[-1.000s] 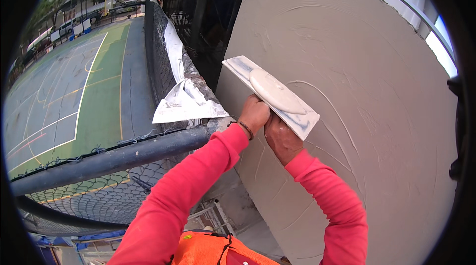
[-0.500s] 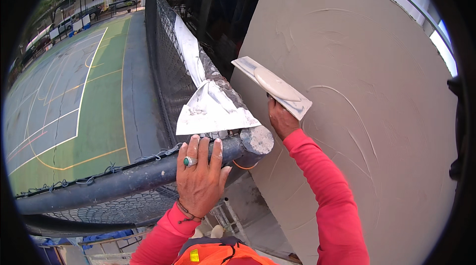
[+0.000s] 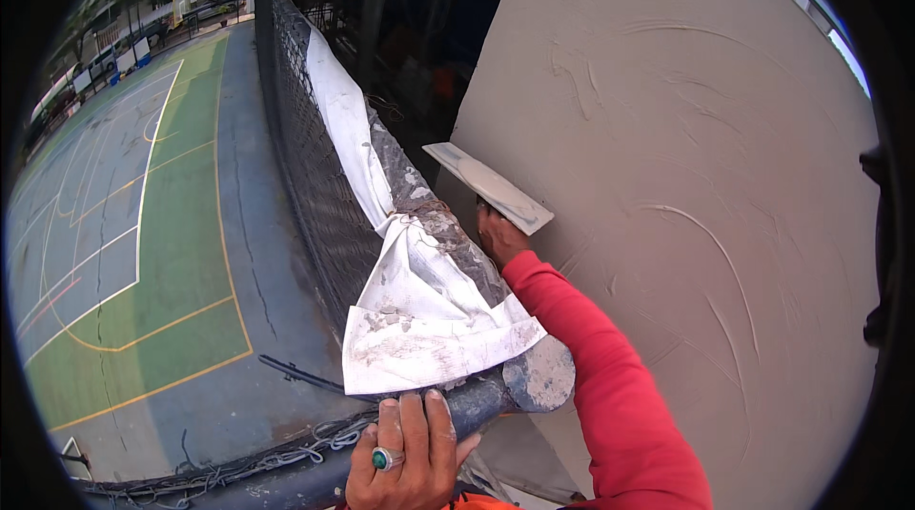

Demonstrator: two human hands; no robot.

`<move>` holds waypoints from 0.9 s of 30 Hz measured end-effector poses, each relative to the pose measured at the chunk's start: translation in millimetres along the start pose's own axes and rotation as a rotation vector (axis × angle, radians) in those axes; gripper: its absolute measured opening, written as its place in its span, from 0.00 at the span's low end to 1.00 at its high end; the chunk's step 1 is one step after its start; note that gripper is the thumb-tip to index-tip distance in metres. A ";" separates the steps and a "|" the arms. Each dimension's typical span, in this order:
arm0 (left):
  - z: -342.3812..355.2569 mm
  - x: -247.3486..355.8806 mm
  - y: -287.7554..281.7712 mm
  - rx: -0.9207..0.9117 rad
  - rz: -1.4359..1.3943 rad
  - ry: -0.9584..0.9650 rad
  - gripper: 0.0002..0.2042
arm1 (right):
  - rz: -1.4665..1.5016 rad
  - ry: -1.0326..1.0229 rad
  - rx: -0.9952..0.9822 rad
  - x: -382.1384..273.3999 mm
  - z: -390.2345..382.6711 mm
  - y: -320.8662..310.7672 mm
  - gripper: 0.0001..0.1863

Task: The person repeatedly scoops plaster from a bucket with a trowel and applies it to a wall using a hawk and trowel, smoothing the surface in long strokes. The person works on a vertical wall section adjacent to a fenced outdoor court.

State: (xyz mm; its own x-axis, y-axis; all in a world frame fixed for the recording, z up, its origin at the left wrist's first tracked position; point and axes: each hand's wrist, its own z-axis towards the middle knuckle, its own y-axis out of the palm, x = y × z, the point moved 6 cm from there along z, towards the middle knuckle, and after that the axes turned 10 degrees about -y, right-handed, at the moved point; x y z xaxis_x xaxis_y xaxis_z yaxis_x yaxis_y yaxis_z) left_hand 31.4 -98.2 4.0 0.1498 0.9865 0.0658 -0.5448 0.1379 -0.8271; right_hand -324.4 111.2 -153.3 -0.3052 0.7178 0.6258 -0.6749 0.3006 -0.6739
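From here I see, beyond a blue-and-green painted sports court, the left hand, wearing a green-stoned ring, spread flat with fingers laid over a dark, round metal rail, just below a grubby white sheet bunched over the fence corner. Further right, the right hand is curled closed beneath a flat, pale rectangular plastering board, held tilted before a broad, grey-beige plastered wall; whether they touch, I can't tell.
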 end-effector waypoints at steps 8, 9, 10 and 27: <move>0.3 -6.3 -1.5 0.063 0.076 0.043 0.23 | 0.339 0.353 -0.337 46.4 62.8 34.4 0.09; 0.2 -6.8 -2.1 0.055 0.074 0.053 0.22 | 0.352 0.329 -0.366 54.7 67.9 28.8 0.10; 0.7 -7.2 -2.7 0.065 0.067 0.051 0.21 | 0.372 0.321 -0.413 66.6 70.8 23.5 0.12; -6.0 -12.1 -6.0 0.128 0.050 0.012 0.20 | 0.504 0.402 -0.239 308.8 201.2 -131.7 0.32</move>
State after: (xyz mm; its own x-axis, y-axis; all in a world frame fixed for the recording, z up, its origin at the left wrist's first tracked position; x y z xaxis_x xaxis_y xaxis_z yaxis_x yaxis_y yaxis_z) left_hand 37.8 -111.4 4.8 0.1290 0.9914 0.0194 -0.6525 0.0996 -0.7512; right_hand -465.0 166.9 207.7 -0.2388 0.9698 0.0498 -0.3353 -0.0342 -0.9415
